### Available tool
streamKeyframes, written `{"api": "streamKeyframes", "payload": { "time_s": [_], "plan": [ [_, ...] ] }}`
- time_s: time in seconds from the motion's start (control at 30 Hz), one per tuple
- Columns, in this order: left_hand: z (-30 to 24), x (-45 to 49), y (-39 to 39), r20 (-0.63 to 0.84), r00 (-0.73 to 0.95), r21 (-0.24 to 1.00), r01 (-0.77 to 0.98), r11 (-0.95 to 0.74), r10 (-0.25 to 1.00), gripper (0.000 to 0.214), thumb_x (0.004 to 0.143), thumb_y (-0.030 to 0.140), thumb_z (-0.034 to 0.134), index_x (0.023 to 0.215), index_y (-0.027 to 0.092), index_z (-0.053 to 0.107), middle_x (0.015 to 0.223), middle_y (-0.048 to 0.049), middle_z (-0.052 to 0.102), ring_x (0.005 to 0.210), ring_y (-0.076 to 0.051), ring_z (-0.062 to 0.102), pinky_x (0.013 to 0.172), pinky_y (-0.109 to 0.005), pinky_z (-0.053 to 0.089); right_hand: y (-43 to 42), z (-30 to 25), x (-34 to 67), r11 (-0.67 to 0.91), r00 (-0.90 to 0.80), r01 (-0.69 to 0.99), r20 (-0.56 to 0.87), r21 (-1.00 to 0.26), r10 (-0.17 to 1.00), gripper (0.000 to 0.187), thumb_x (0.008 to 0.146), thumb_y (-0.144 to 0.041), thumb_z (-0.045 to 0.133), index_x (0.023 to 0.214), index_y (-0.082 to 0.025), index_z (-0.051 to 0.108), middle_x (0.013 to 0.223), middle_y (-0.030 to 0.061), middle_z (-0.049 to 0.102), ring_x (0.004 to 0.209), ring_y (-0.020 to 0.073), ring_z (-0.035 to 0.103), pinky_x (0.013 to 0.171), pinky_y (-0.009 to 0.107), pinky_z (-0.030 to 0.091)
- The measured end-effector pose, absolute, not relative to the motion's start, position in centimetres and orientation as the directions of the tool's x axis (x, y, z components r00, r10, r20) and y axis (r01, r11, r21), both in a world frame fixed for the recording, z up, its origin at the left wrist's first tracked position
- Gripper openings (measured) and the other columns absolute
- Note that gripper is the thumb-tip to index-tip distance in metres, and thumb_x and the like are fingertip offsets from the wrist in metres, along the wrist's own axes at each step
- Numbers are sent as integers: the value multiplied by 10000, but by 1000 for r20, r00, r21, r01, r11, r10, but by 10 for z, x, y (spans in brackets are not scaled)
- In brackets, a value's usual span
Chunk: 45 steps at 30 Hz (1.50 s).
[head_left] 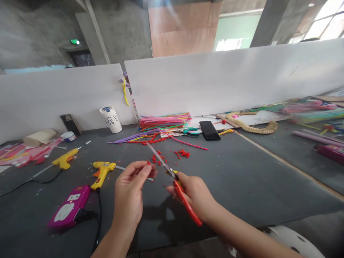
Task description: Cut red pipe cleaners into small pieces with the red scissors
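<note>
My right hand (194,193) grips a pair of orange-handled scissors (172,175), blades pointing up and left over the dark table (242,179). My left hand (130,191) is closed in a pinch on a tiny red piece (148,163) right beside the blades. Small red cuttings (183,154) lie scattered on the table just beyond both hands. Farther back lies a bundle of coloured pipe cleaners (165,122).
Two yellow glue guns (64,158) (102,172) and a pink power strip (68,209) lie at the left. A black phone (209,130), a white cup (110,119), teal scissors (191,131) and white partition boards (228,79) are behind. Craft materials cover the right side.
</note>
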<state>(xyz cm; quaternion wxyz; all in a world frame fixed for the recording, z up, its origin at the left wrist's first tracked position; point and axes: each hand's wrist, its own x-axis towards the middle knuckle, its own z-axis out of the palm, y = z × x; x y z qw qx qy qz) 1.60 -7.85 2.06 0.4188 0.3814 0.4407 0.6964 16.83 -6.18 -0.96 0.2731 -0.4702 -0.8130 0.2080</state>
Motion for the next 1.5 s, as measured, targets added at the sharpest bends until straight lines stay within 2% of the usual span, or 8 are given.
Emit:
{"api": "streamKeyframes", "payload": {
  "time_s": [0.17, 0.3, 0.4, 0.77, 0.97, 1.17, 1.33, 1.5],
  "plan": [
    [22, 21, -82, 64, -279, 969, -213, -127, 958, 68, 655, 201, 631, 709, 164, 615, 654, 7, 656, 602, -120, 598, 617, -232, 463, -56, 1, 169, 177, -377, 275, 63, -945, 924, 242, 741, -385, 496, 641, -172, 440, 505, -58, 393, 434, 64, 336, 405, 176, 263],
    [19, 27, -83, -18, -57, 995, -96, 12, 998, 56, 674, 205, 609, 652, 153, 601, 588, 12, 623, 567, -106, 560, 588, -208, 437, -51, 10, 169, 39, -404, 65, 10, -997, 915, 139, 695, -290, 512, 671, -156, 487, 517, -47, 485, 385, 49, 350, 363, 163, 282],
    [18, 29, -83, -41, 53, 999, -24, 42, 998, 78, 690, 207, 589, 638, 150, 601, 570, 7, 609, 560, -106, 535, 586, -207, 423, -49, 14, 168, 0, -450, -19, 9, -1000, 893, 97, 686, -250, 481, 646, -162, 486, 430, -67, 449, 353, 51, 353, 343, 156, 270],
    [18, 22, -79, -136, 88, 989, -48, 141, 987, 112, 672, 248, 611, 671, 144, 650, 578, -14, 634, 530, -121, 555, 567, -233, 438, -44, 21, 177, 83, -551, 118, 5, -990, 835, 41, 618, -126, 449, 618, -156, 476, 496, -63, 464, 406, 44, 387, 383, 145, 294],
    [12, 23, -76, -210, 249, 946, -191, 261, 945, 161, 727, 256, 569, 707, 118, 650, 666, -51, 639, 567, -116, 559, 574, -233, 434, -43, 24, 176, 124, -552, 83, 58, -989, 832, 72, 610, -92, 427, 609, -154, 462, 507, -66, 454, 429, 44, 383, 415, 149, 310],
    [13, 27, -76, -248, 305, 893, -296, 339, 919, 133, 725, 226, 572, 669, 113, 614, 603, -9, 551, 509, -68, 474, 504, -184, 372, -41, 20, 175, 179, -539, 48, 125, -983, 833, 59, 610, -100, 442, 616, -152, 471, 500, -69, 435, 446, 50, 379, 424, 155, 304],
    [11, 25, -78, -197, 232, 972, -80, 220, 952, 99, 736, 163, 481, 663, 153, 548, 575, 23, 520, 513, -85, 465, 511, -206, 361, -38, 14, 174, 127, -518, -26, 122, -992, 846, 27, 635, -139, 453, 642, -158, 470, 482, -69, 442, 389, 48, 370, 376, 157, 293],
    [6, 18, -74, -100, 212, 946, 322, 28, 972, 313, 799, 304, 394, 517, 176, 445, 439, 55, 410, 431, -88, 398, 470, -220, 307, -30, 15, 181, 135, -499, -31, 132, -990, 857, 22, 667, -167, 469, 654, -163, 487, 396, -89, 397, 371, 60, 404, 383, 159, 305]
  ]
}}
